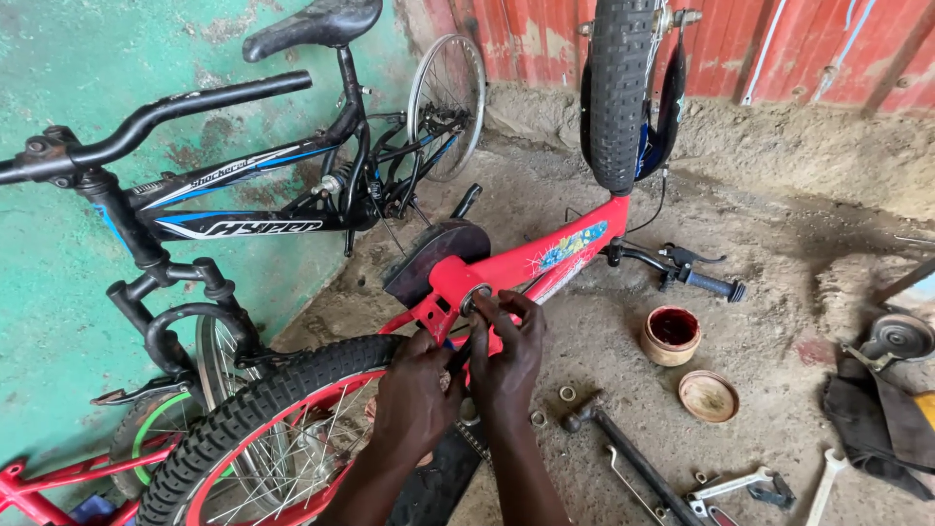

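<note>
So the red kids' bike (545, 255) is flipped upside down on the dirt floor, middle of the scene, saddle (438, 255) pointing left and down, one knobby wheel (617, 88) sticking up at the far end and the other wheel (255, 419) down near the camera on the left. Both hands are at the bottom bracket shell (466, 282), that round opening in the frame where the crank axle goes.

Right hand (506, 356) has its fingertips pinched around the rim of the shell, on what looks like a small metal ring or cup. Can't tell exactly which part, it's tiny. Left hand (414, 399) sits just below, fingers curled and pressed against the frame by the chainstays, looks like it's steadying things.

Handling-wise, my guess: the frame is steel, stiff and heavy-ish, and it won't budge much resting like that. The little part is the fiddly bit, light, hard, probably greasy and slippery. I'd grip it by the edge with fingertips and brace the frame with the other hand.

Around it: an open tub of red grease (672, 334) to the right, its lid (708, 395) just nearer, a long-handled hammer (628, 453) and a couple of spanners (760, 482) in the near right dirt. A black mountain bike (243, 205) leans on the green wall (58, 253) at left, and red corrugated sheeting (779, 44) runs along the far side.
</note>
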